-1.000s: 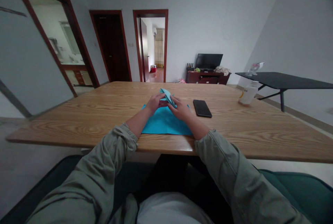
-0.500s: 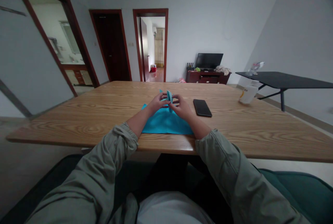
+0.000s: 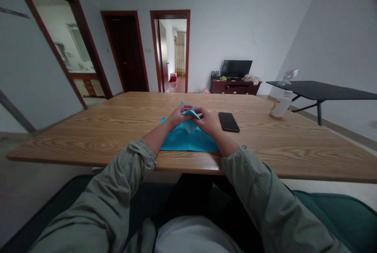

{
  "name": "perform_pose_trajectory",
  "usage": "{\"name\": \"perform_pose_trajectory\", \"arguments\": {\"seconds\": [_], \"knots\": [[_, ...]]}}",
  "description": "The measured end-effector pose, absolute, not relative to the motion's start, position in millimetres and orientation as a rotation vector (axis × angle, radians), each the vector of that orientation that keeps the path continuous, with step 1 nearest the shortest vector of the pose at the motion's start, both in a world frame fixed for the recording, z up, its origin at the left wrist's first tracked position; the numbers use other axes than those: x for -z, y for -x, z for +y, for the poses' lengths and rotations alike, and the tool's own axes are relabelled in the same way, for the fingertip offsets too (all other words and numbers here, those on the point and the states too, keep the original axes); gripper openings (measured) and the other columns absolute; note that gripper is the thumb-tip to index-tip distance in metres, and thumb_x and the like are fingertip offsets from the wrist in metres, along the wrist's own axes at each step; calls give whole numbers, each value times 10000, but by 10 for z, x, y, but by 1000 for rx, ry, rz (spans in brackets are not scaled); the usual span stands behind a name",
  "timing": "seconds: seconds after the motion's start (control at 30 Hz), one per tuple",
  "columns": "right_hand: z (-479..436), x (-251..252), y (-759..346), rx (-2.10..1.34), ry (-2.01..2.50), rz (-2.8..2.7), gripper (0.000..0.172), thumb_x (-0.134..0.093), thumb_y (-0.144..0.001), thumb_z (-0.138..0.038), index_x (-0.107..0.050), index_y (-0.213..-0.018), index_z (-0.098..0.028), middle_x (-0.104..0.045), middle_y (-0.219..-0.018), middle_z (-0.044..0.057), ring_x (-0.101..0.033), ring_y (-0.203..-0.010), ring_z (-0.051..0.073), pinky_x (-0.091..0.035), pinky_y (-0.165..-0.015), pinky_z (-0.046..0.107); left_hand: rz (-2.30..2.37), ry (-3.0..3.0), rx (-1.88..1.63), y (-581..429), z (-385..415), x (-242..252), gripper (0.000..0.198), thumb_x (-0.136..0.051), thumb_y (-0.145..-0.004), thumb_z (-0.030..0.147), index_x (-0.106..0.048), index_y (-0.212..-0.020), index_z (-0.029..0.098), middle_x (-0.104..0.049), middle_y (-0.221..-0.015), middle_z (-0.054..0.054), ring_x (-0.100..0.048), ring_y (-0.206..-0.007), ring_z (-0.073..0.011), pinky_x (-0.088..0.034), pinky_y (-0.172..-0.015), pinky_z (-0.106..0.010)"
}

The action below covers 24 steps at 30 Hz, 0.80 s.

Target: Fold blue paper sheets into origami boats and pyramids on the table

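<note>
While the left hand [image 3: 176,117] and the right hand [image 3: 206,122] are close together just above the table, their curled fingers pinch a small folded blue paper [image 3: 190,124] from both sides, clamping it between them. Part of the folded blue paper hangs below the grip and a pointed corner rises just beyond the left hand, but the fingers hide how its layers lie. Directly beneath the wrists, a wider blue paper [image 3: 179,141] lies flat on the wood; I cannot tell whether it is joined to the piece in the fingers.

The step in hand looks like shaping a fold in the air, with the paper lifted off the surface. A crisp crease here would call for an even pinch along the folded edge, and a firm surface would help it.

Just beyond the right hand lies a black smartphone [image 3: 229,122], face up on the oak-grain table [image 3: 88,139]. Farther right stands a white plastic bottle [image 3: 281,105], near the table's far corner. Toward the elbows, gray-green sleeves [image 3: 246,170] are pushed up the forearms. Far ahead of the hands, a black television [image 3: 236,68] stands on a dark wooden cabinet [image 3: 235,87], and an open doorway [image 3: 170,49] lies ahead and slightly left of them.
</note>
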State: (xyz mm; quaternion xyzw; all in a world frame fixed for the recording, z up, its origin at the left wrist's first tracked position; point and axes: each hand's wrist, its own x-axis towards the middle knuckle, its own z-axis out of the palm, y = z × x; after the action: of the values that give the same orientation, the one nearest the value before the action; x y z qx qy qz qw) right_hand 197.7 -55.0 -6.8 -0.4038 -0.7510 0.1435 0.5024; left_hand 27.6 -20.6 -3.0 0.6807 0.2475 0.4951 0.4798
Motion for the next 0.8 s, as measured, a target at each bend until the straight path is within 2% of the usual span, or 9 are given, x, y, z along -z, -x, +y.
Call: {"name": "perform_pose_trajectory", "arguments": {"seconds": [0.13, 0.27, 0.5, 0.6, 0.8], "knots": [[-546, 55, -1980, -375, 1006, -1748, 226, -570, -743, -312, -581, -925, -179, -644, -873, 23, -597, -762, 161, -467, -669, 282, 607, -1645, -1178, -275, -212, 27, 569, -828, -602, 319, -588, -1089, 147, -670, -1037, -90, -616, -976, -213, -444, -900, -362], [-523, 61, -1987, -374, 1045, -1686, 220, -573, -751, -349, -565, -897, -184, -623, -859, 16, -583, -737, 153, -468, -659, 280, 628, -1624, -1189, -269, -227, 15, 465, -787, -638, 356, -621, -1019, 147, -676, -971, -64, -616, -924, -199, -449, -858, -329], [-524, 59, -1997, -395, 1072, -1704, 308, -542, -764, -282, -610, -1046, -180, -665, -947, 40, -595, -769, 158, -480, -699, 284, 706, -1704, -1210, -263, -217, -3, 350, -736, -671, 363, -619, -914, 139, -657, -885, -41, -590, -854, -175, -440, -799, -294], [-562, 32, -1997, -382, 1059, -1766, 271, -496, -796, -271, -653, -997, -176, -681, -920, 29, -594, -783, 170, -472, -710, 287, 720, -1712, -1208, -264, -231, -14, 350, -711, -684, 368, -612, -935, 145, -647, -888, -33, -578, -839, -168, -437, -768, -279], [-584, 15, -1985, -437, 1035, -1819, 259, -478, -802, -281, -680, -896, -149, -668, -795, 18, -572, -703, 162, -449, -639, 259, 748, -1792, -1162, -268, -287, -39, 342, -710, -675, 384, -608, -904, 152, -611, -843, -14, -549, -811, -159, -418, -733, -256]]}}
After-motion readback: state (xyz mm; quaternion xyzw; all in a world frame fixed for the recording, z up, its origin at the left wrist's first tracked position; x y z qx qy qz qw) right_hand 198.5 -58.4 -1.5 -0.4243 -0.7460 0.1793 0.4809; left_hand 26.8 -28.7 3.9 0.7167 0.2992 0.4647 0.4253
